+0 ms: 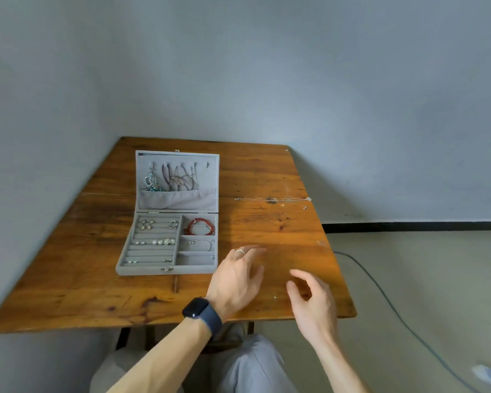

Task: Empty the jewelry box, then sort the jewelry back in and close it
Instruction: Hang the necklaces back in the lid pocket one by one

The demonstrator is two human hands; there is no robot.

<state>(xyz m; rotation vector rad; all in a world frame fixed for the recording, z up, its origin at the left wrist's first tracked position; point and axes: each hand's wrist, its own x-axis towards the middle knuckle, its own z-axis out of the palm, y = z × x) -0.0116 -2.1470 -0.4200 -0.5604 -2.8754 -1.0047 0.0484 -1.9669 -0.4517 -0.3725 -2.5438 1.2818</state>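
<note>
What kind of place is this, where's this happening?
Probably a plain room in a home, not a shop or workshop: a worn wooden table pushed into a corner of bare painted walls, an open jewelry box on it, and a loose cable trailing over the floor.

I'm in a plain room at home: worn wooden surface (267, 171) in a bare corner, cable (380, 293) trailing across the floor (423, 265).

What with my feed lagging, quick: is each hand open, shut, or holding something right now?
Left hand: open, fingers spread, holding nothing.
Right hand: open, fingers loosely curled, nothing visible in it.
</note>
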